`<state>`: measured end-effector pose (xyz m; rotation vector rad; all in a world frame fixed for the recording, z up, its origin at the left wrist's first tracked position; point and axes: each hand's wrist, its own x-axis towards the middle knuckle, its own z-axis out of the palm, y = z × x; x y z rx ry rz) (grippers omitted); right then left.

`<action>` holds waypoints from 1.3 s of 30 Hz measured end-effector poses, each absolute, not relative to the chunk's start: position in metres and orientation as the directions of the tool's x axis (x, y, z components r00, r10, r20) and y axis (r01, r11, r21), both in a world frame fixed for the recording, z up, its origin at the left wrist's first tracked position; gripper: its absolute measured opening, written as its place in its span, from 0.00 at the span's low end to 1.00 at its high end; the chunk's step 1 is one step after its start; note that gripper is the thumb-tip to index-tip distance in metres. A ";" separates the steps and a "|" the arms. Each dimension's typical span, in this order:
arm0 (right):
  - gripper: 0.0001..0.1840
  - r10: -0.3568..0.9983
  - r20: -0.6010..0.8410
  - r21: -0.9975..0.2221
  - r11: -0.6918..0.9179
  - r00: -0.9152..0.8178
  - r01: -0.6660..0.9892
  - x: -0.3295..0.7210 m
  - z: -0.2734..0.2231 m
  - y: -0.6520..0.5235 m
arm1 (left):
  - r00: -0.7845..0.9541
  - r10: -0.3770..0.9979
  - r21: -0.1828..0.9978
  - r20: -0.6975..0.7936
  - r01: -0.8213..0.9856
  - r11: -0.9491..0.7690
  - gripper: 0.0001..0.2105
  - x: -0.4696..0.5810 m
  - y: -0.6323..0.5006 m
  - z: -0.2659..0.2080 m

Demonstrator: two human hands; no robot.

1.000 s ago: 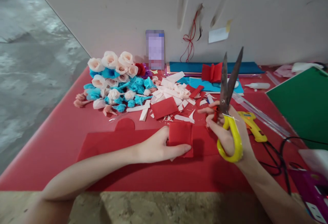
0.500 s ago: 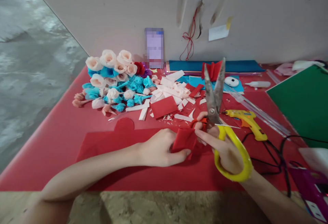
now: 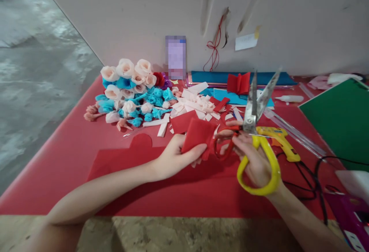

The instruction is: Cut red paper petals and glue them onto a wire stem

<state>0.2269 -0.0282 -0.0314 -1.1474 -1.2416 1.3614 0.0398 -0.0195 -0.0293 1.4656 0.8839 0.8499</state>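
Pinched between the thumb and fingers of my left hand [image 3: 175,158] is a small folded piece of red crepe paper [image 3: 198,136], held above the table. My right hand [image 3: 253,159] grips a large pair of scissors [image 3: 250,123] with one yellow and one red handle. The metal blades are spread apart and point up and away from the red paper. Beneath my hands lies a wide sheet of red paper [image 3: 123,163], with a rounded red piece [image 3: 140,141] at its upper edge.
Paper flowers [image 3: 127,90] in white, blue and pink are heaped at the back left, beside pale paper scraps [image 3: 193,102]. A yellow glue gun [image 3: 278,140] with black cables lies to the right, near a green board [image 3: 343,117]. A phone [image 3: 175,56] leans on the wall.
My left hand has lifted the folded red paper up and slightly left. The scissors have swung to the right and their blades have opened wider.
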 end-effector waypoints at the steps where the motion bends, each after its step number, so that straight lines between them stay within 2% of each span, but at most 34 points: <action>1: 0.14 0.983 -0.060 -0.998 -0.065 -0.176 -0.023 0.228 -0.035 -0.029 | 0.398 0.917 0.999 0.024 0.017 -0.033 0.18 0.038 -0.018 -0.029; 4: 0.26 0.940 -0.102 -0.993 -0.078 -0.325 0.088 0.227 -0.043 -0.035 | 0.256 0.965 0.993 0.054 -0.112 -0.026 0.18 0.035 -0.014 -0.032; 6: 0.24 0.918 -0.136 -0.985 -0.084 -0.373 0.153 0.224 -0.044 -0.041 | 0.182 0.980 0.982 0.083 -0.184 -0.049 0.16 0.033 -0.011 -0.036; 8: 0.17 0.910 -0.178 -0.971 -0.100 -0.374 0.219 0.221 -0.041 -0.047 | 0.136 0.984 0.973 0.116 -0.216 -0.085 0.15 0.032 -0.008 -0.038; 12: 0.09 0.908 -0.233 -0.938 -0.115 -0.348 0.328 0.213 -0.032 -0.054 | 0.133 0.981 0.988 0.143 -0.072 -0.134 0.18 0.032 -0.007 -0.034; 16: 0.06 0.940 -0.175 -0.940 -0.071 -0.292 0.334 0.207 -0.032 -0.056 | 0.185 0.972 0.982 0.147 0.090 -0.165 0.16 0.035 -0.012 -0.025; 20: 0.07 0.925 -0.188 -0.922 -0.050 -0.330 0.384 0.210 -0.035 -0.056 | 0.255 0.941 0.959 0.222 0.119 -0.258 0.12 0.037 -0.016 -0.024; 24: 0.10 0.883 -0.226 -0.896 -0.023 -0.412 0.443 0.213 -0.033 -0.056 | 0.255 0.938 0.947 0.235 0.156 -0.280 0.13 0.036 -0.016 -0.027; 30: 0.07 0.910 -0.131 -0.858 0.095 -0.394 0.505 0.211 -0.030 -0.056 | 0.233 0.934 0.934 0.272 0.169 -0.314 0.12 0.036 -0.014 -0.026; 35: 0.09 0.891 -0.208 -0.873 0.017 -0.404 0.488 0.211 -0.031 -0.057 | 0.271 0.924 0.919 0.269 0.216 -0.331 0.11 0.035 -0.016 -0.027; 39: 0.10 0.887 -0.217 -0.879 0.004 -0.407 0.477 0.210 -0.029 -0.058 | 0.285 0.922 0.923 0.261 0.207 -0.325 0.12 0.036 -0.017 -0.027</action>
